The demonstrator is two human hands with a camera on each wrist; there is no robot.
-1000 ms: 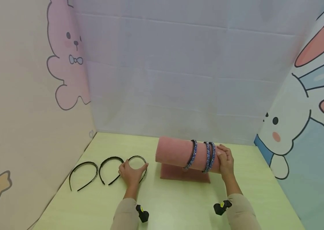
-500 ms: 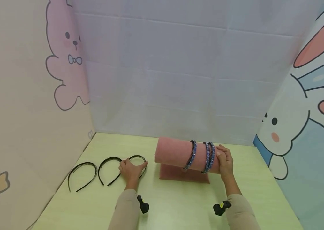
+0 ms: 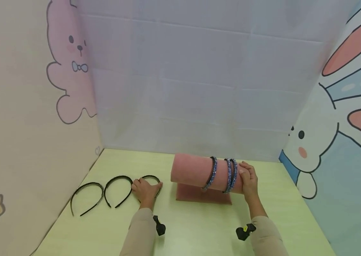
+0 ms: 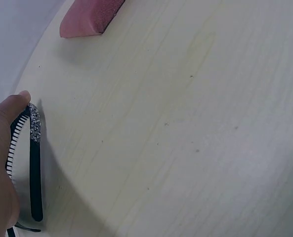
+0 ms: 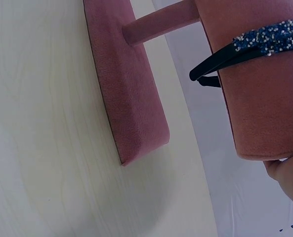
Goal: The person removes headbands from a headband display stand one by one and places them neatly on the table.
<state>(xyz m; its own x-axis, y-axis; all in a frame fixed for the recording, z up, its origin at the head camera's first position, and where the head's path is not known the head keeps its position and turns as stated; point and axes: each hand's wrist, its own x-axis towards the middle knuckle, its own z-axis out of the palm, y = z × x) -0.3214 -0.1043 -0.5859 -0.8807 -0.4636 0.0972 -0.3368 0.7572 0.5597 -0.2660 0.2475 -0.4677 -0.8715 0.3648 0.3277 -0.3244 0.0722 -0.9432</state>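
My left hand (image 3: 146, 192) grips a black toothed headband (image 4: 35, 168) across its sides on the table, thumb at the right side. Its toothed arc and one glittery leg show in the left wrist view; the hand covers part of it. My right hand (image 3: 250, 179) holds the right end of a padded pink display roll (image 3: 190, 170), thumb in front and fingers behind. Around the roll sit a single blue glitter headband (image 3: 213, 172) near the middle and a close pair of glitter headbands (image 3: 229, 176) by my right hand. A post joins the roll to its pink base (image 5: 131, 98).
Two more black headbands lie on the pale table (image 3: 193, 227), a middle headband (image 3: 106, 192) beside my left hand and a far-left headband (image 3: 72, 201). Cartoon-printed walls stand on both sides, with a plain whitish sheet (image 3: 167, 89) behind.
My left wrist has come forward and the hand sits closer round its headband. My right hand keeps hold of the roll. The head view has turned slightly.
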